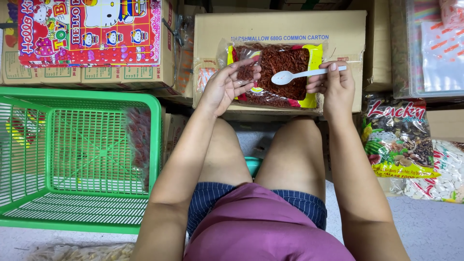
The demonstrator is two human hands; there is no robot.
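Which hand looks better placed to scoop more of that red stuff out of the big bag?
Probably the right hand: it holds the white spoon over the big bag. The left hand holds a small clear bag.

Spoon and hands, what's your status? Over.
Right hand holds white spoon. Left hand pinches small bag. Big red bag behind, nothing blocking.

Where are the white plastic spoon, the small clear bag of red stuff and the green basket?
White plastic spoon (285, 77): head view, on its bowl.
Small clear bag (245, 72): head view, on its red-filled middle.
Green basket (155, 130): head view, on its right rim.
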